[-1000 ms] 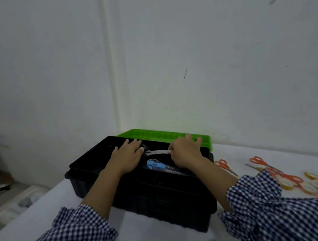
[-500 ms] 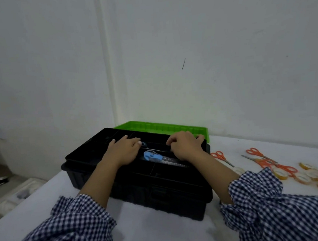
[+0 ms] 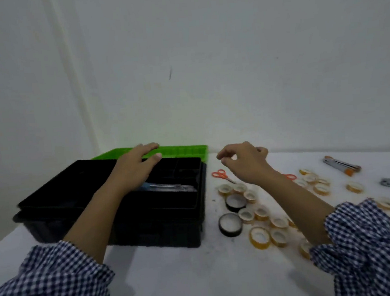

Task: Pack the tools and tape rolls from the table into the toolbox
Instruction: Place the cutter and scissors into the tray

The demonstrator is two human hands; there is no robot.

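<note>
Toolbox (image 3: 116,224) is seen open, green lid (image 3: 185,149) folded back. A blue-handled cutter (image 3: 166,186) is held in a long tray compartment. Left hand (image 3: 135,169) is spread over the tray, nothing gripped. Right hand (image 3: 244,162) is loosely curled, empty. Tape rolls (image 3: 259,236) and scissors (image 3: 219,174) are laid on the table (image 3: 187,277) just beside the toolbox.

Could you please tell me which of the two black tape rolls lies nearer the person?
The black roll beside the front right corner of the toolbox, lower in the view; the other black roll sits farther back, among the orange rolls.
</note>
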